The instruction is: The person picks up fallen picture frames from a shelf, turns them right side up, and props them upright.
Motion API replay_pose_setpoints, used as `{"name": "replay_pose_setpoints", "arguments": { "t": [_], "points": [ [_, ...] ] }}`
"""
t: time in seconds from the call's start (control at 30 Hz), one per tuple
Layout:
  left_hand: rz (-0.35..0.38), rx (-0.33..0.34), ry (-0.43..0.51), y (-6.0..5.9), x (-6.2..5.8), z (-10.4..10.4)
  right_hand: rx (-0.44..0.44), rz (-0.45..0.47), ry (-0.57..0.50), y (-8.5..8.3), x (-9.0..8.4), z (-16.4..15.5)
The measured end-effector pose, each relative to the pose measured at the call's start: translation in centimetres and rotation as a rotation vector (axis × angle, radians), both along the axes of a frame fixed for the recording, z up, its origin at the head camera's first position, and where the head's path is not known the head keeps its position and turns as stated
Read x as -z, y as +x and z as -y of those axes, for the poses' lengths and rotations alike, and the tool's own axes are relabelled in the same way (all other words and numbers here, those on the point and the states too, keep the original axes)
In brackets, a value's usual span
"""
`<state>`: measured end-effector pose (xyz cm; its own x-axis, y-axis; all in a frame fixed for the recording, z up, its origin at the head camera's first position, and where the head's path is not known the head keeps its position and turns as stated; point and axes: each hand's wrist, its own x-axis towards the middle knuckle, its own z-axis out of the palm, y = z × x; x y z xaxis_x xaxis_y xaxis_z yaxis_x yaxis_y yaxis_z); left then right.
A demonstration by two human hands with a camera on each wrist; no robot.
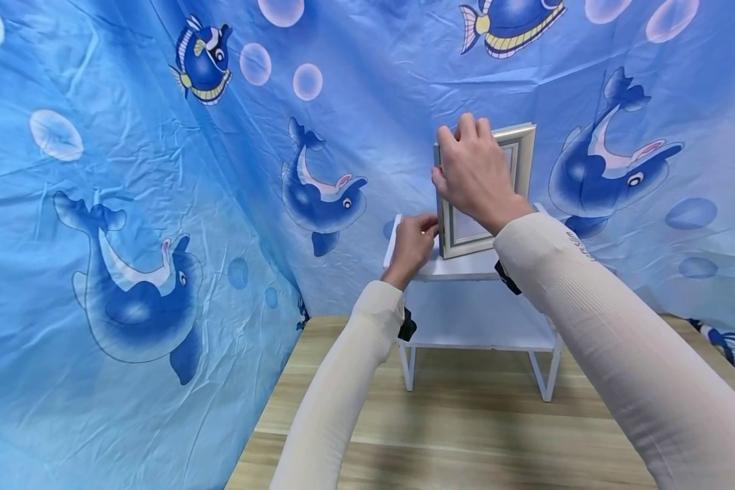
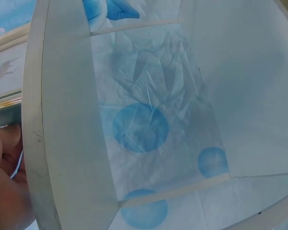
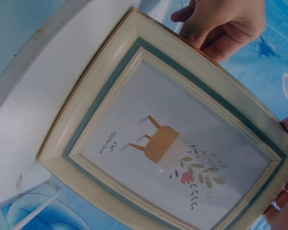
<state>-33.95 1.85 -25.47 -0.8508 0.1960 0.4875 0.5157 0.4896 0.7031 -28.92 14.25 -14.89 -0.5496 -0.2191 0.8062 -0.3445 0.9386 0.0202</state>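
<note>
A cream picture frame [image 1: 523, 160] with a green inner band stands upright on top of a white shelf [image 1: 465, 267]. My right hand [image 1: 478, 167] grips its upper left part, fingers over the edge. Low at the frame's left side, my left hand [image 1: 412, 243] holds the edge with bent fingers, partly reaching behind. Up close in the right wrist view, the frame's insert [image 3: 182, 143] shows a vase-like drawing with flowers and a printed size. Beyond the shelf board in the left wrist view, the left hand [image 2: 7, 177] is partly cut off.
The white shelf has a lower board [image 1: 478, 320] and stands on thin legs over a wood-patterned surface [image 1: 465, 429]. Blue cloth [image 1: 128, 170] printed with dolphins, fish and bubbles hangs behind and at the left. Black wrist straps [image 1: 407, 325] sit on both sleeves.
</note>
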Motion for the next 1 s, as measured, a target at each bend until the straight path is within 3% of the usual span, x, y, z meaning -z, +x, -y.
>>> {"name": "replay_pose_setpoints", "arguments": {
  "t": [0.47, 0.83, 1.0],
  "points": [
    [-0.003, -0.004, -0.002, 0.06, 0.1, -0.08, -0.021, 0.032, -0.023, 0.04, -0.06, -0.18],
    [-0.084, -0.026, -0.034, -0.37, 0.17, -0.17, -0.059, 0.018, -0.034, -0.31, -0.01, -0.55],
    [-0.078, -0.017, -0.031, -0.55, 0.18, -0.35, -0.06, 0.041, -0.04, -0.27, -0.05, -0.72]
  ]
}}
